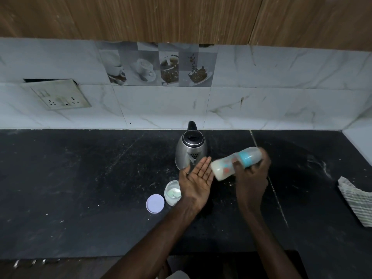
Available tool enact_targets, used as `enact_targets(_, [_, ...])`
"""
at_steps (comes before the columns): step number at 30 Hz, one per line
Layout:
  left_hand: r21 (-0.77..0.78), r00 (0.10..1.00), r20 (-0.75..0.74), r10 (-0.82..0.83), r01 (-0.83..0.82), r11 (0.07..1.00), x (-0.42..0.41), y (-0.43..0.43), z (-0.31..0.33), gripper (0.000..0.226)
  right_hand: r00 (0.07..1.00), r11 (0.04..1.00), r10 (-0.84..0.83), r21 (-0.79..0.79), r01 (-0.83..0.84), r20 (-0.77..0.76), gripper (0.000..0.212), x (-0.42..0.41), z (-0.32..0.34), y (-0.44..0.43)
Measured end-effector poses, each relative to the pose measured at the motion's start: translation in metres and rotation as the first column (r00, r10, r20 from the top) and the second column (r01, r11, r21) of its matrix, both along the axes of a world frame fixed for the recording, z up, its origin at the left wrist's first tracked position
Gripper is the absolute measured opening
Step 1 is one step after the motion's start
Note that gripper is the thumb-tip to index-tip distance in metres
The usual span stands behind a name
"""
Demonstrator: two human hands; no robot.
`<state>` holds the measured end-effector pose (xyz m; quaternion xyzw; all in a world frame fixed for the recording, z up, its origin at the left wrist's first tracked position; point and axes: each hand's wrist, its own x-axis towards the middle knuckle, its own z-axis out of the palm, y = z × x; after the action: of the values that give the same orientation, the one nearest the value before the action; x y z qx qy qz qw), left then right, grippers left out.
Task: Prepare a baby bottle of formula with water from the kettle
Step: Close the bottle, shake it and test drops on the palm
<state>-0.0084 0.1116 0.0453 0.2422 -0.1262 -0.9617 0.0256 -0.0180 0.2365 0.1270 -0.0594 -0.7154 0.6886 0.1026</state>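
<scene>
Writing: no brand can be read anywhere; the jar (172, 193) shows a small dark mark inside, too blurred to make out, and the bottle (235, 163) carries blue and orange print that motion blur smears into patches.
Bottle: held above the tabletop (80, 188), tilted almost flat, its milky lower end pointing left toward the open palm and its blue collar and clear cap to the right; it sits just right of the kettle (191, 151).
Right hand (252, 170): closed around the middle of the bottle, fingers wrapped over the near side, knuckles blurred.
Left hand (198, 176): open and flat, palm up and turned right, fingers together and pointing to the far side, their tips overlapping the kettle's lower front; the bottle's base is just beside the palm, and contact cannot be told.
Kettle: steel body, black lid and handle, upright at the far middle of the tabletop, its near base hidden behind the left hand.
Jar: open, with whitish contents, near-left of the kettle; its right edge is covered by the left wrist.
Lid (155, 203): pale lilac disc, lying flat just left of the jar.
Cloth (356, 200): striped, crumpled, cut off by the right edge.
Wall: a switch plate (58, 94) hangs at the far left, its markings unreadable.
</scene>
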Motion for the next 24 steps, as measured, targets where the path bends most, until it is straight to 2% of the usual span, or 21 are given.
enact_targets(2, [-0.011, 1.0, -0.004, -0.008, 0.008, 1.0, -0.001, -0.001, -0.003, 0.063, 0.999, 0.999, -0.041, -0.013, 0.041, -0.007, 0.076, -0.004, 0.0, -0.001])
enact_targets(5, [0.028, 1.0, 0.009, -0.014, 0.014, 0.999, 0.002, 0.0, -0.001, 0.06, 0.977, 0.958, 0.207, 0.188, -0.215, 0.058, 0.078, 0.01, -0.009, -0.011])
enact_targets(6, [0.023, 1.0, 0.007, -0.011, 0.01, 1.0, 0.002, 0.0, 0.001, 0.059, 0.98, 0.962, 0.192, 0.189, -0.198, 0.051, 0.079, 0.01, -0.01, -0.012])
enact_targets(9, [-0.007, 1.0, 0.009, 0.005, -0.005, 1.0, -0.001, -0.003, 0.001, 0.061, 0.999, 0.999, -0.042, 0.006, 0.042, 0.007, 0.074, 0.002, -0.009, -0.012])
enact_targets(10, [0.002, 1.0, 0.013, 0.011, -0.011, 1.0, 0.0, -0.004, 0.001, 0.061, 0.999, 0.999, -0.028, 0.023, 0.028, 0.023, 0.072, 0.003, -0.007, -0.015])
enact_targets(12, [0.041, 1.0, 0.016, 0.006, -0.007, 0.999, 0.001, -0.005, -0.003, 0.061, 0.986, 0.971, 0.149, 0.177, -0.159, 0.068, 0.074, 0.01, -0.012, -0.018])
enact_targets(13, [0.041, 1.0, 0.003, -0.005, 0.005, 0.999, 0.001, -0.005, -0.004, 0.061, 0.982, 0.958, 0.179, 0.216, -0.189, 0.067, 0.076, 0.011, -0.013, -0.018])
enact_targets(14, [0.035, 1.0, 0.001, 0.001, -0.001, 0.999, 0.0, -0.006, -0.005, 0.061, 0.988, 0.967, 0.141, 0.204, -0.15, 0.059, 0.075, 0.009, -0.011, -0.018])
enact_targets(16, [-0.001, 1.0, -0.005, 0.011, -0.011, 1.0, -0.002, -0.008, -0.006, 0.063, 0.999, 0.999, -0.024, 0.035, 0.023, 0.034, 0.072, 0.003, -0.01, -0.016])
enact_targets(17, [-0.008, 1.0, -0.012, 0.009, -0.009, 1.0, -0.002, -0.009, -0.006, 0.064, 0.998, 0.999, -0.046, 0.011, 0.046, 0.035, 0.071, 0.002, -0.011, -0.016])
enact_targets(20, [0.044, 1.0, -0.005, 0.011, -0.01, 0.999, 0.001, -0.008, -0.004, 0.063, 0.983, 0.964, 0.151, 0.204, -0.17, 0.102, 0.071, 0.01, -0.016, -0.02])
enact_targets(21, [0.04, 1.0, -0.004, 0.012, -0.012, 0.999, 0.001, -0.008, -0.002, 0.063, 0.986, 0.963, 0.132, 0.224, -0.152, 0.102, 0.069, 0.01, -0.015, -0.02])
enact_targets(24, [0.001, 1.0, 0.002, 0.012, -0.012, 1.0, 0.0, -0.012, -0.003, 0.064, 0.995, 0.997, -0.064, 0.041, 0.061, 0.078, 0.065, 0.003, -0.014, -0.016])
